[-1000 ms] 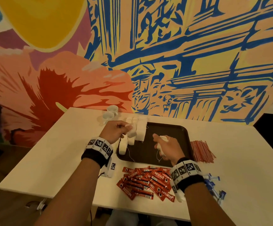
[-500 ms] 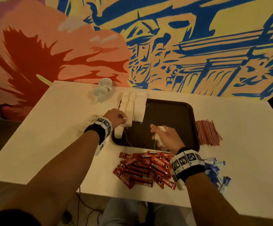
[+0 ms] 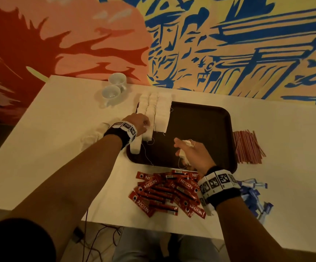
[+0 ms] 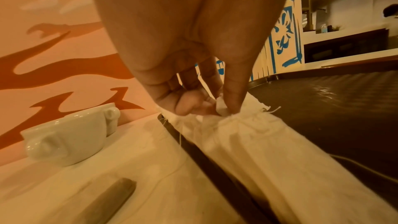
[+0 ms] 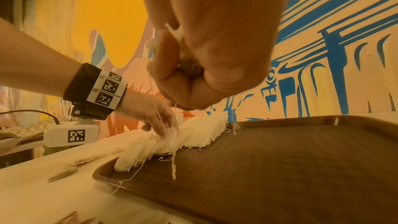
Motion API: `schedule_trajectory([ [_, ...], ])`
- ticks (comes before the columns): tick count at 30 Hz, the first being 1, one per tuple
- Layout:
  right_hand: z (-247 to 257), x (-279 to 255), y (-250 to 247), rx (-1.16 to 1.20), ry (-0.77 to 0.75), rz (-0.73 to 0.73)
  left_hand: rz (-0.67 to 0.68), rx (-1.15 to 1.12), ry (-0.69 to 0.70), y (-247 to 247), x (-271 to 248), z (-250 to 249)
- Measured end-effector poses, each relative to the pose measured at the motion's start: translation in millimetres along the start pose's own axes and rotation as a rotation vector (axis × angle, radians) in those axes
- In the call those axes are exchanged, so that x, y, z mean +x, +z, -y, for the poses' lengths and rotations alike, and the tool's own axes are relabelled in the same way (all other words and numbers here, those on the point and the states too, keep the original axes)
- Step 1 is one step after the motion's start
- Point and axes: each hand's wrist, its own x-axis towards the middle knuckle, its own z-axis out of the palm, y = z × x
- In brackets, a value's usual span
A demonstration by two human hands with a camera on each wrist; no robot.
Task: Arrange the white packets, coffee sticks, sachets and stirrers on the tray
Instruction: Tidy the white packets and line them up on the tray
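Left hand (image 3: pixel 139 122) pinches a white packet (image 4: pixel 221 108) in the tray's (image 3: pixel 206 118) left row (image 3: pixel 154 112); right hand (image 3: pixel 193 154) fist-grips more packets (image 3: pixel 183 154).

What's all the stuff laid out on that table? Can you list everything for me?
tray: one, dark brown, table centre
white packets: many, white, in rows along the tray's left edge
coffee sticks: a pile, red, on the table in front of the tray
stirrers: a bundle, red, right of the tray
sachets: a heap, blue, near right
cups: two, white, far left
left hand: pinching a white packet in the rows
right hand: holding white packets above the tray
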Motion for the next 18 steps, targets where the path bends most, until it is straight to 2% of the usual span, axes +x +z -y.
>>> schedule_trajectory([
  [7,3,0,2,-0.013,0.003,0.006,-0.031,0.009,-0.062,-1,5,-2],
  [12,9,-10,2,0.025,0.011,0.010,-0.120,0.069,-0.039,-4,-6,-7],
  [15,14,-22,-1,0.096,0.007,0.025,-0.197,-0.013,-0.054,-18,-20,-13],
  [18,19,-34,-4,0.180,0.006,0.074,-0.288,-0.256,-0.047,-34,-45,-28],
])
